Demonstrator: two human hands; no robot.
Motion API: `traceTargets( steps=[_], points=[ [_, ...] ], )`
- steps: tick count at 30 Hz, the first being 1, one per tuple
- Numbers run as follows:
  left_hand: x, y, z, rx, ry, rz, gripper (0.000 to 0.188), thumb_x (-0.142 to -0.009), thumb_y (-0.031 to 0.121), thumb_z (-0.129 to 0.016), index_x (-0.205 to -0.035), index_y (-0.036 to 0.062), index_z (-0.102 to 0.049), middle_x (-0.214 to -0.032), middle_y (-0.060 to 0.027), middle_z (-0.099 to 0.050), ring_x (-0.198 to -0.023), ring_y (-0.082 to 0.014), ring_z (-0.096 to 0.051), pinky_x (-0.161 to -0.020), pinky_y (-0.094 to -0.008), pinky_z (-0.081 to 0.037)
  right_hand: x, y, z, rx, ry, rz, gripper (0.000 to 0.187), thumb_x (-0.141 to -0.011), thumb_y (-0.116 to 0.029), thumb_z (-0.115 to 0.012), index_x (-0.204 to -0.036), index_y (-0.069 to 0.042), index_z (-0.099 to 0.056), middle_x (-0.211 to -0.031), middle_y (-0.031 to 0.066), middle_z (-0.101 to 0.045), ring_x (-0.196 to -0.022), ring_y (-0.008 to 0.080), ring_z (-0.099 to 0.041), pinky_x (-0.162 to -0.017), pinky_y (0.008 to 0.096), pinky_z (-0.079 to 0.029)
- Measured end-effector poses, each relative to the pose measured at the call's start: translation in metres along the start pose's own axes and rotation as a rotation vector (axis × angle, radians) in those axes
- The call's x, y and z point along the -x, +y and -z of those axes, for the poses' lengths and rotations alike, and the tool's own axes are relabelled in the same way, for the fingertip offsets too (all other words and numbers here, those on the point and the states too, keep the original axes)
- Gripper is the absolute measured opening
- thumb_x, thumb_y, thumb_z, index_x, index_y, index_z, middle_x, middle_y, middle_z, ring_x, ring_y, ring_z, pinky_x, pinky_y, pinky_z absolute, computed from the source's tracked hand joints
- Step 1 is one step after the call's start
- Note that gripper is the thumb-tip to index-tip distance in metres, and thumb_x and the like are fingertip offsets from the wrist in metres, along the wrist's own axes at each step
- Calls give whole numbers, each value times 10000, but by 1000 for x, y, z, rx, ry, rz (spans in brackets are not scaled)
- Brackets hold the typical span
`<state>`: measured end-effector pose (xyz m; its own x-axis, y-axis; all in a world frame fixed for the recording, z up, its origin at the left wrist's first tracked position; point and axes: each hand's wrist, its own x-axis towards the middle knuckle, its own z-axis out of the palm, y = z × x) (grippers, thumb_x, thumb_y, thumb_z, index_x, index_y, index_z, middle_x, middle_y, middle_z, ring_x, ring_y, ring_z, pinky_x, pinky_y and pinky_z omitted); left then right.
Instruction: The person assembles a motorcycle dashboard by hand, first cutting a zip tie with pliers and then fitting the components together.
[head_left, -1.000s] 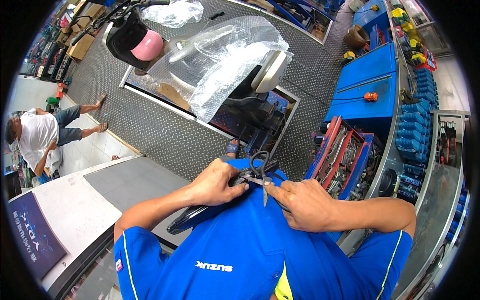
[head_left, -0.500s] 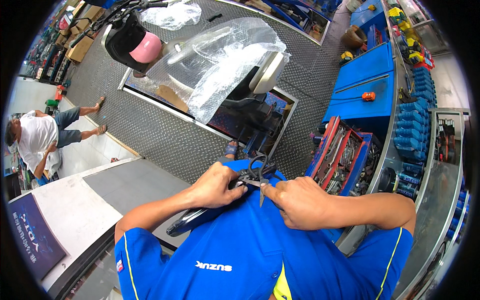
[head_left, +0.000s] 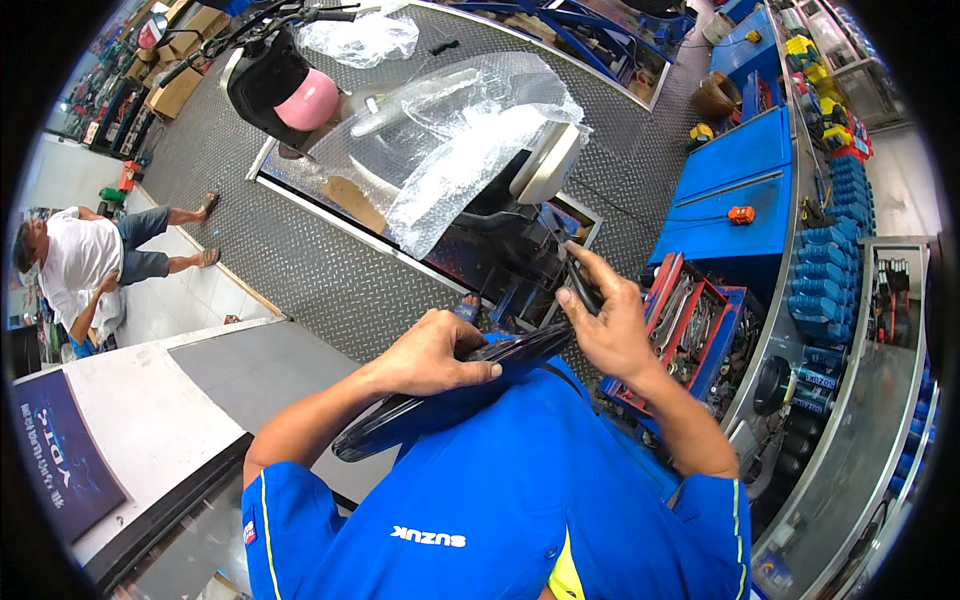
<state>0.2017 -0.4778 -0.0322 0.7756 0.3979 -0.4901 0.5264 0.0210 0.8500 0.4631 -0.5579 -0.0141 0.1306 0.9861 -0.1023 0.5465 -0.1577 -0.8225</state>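
My left hand [head_left: 432, 360] is closed on the upper edge of a long, glossy black panel [head_left: 440, 408], with the thumb lying along its near face. The panel slants across in front of my blue shirt, its lower end toward the left. Beyond the panel's right end, my right hand [head_left: 612, 325] is raised and closed around scissors [head_left: 583, 288] with black handles. Their metal end points away from me, apart from the panel. What lies behind the panel is hidden.
A scooter partly draped in clear bubble wrap [head_left: 450, 150] stands on a lift ahead. To the right are an open toolbox [head_left: 690, 330] full of wrenches, a blue cabinet [head_left: 725, 200] and a metal-framed glass case. A person in a white shirt [head_left: 75, 250] is at the far left.
My right hand has moved up and away from the panel, taking the scissors with it. The panel now shows more fully, still in my left hand.
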Motion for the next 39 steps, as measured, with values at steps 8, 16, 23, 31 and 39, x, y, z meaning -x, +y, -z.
traceTargets(
  steps=[8,16,23,31,39],
  points=[
    [-9,-27,3,140,-77,82,450,-885,339,-892,-1051,-66,-787,-829,-50,-729,-781,-109,-623,-730,-325,-513,6,47,-60,-382,9,-78,410,-1069,-92,-619,-1464,17,-595,-865,91,-740,-748,125,-681,-710,315,-559],
    [9,-39,6,483,-165,99,536,-967,399,-819,-1271,-35,-744,-994,-46,-736,-916,-108,-618,-842,-296,-508,16,64,-89,-445,12,-92,529,-1047,-82,-622,-1553,16,-504,-1000,89,-699,-819,107,-649,-752,301,-555],
    [51,-22,15,429,-276,115,984,-891,357,-891,-1623,-69,-392,-1449,-215,-625,-1318,-261,-589,-1163,-377,-442,22,74,-98,-411,-32,-45,550,-1069,-106,-606,-1583,32,-464,-952,45,-627,-763,99,-623,-717,276,-535],
    [83,-47,14,382,-183,216,1010,-871,458,-871,-1582,-102,-424,-1428,-256,-631,-1311,-307,-605,-1154,-405,-450,14,97,-115,-149,-36,136,518,-1038,-86,-612,-1532,45,-527,-1258,199,-708,-729,168,-691,-744,326,-585],
    [95,0,17,51,-269,307,798,-950,612,-746,-1316,-94,-678,-1024,-228,-755,-952,-307,-730,-869,-431,-577,8,88,-106,-166,-106,135,518,-1021,-84,-629,-1517,42,-547,-1258,223,-698,-804,231,-708,-808,356,-584]
  ],
)
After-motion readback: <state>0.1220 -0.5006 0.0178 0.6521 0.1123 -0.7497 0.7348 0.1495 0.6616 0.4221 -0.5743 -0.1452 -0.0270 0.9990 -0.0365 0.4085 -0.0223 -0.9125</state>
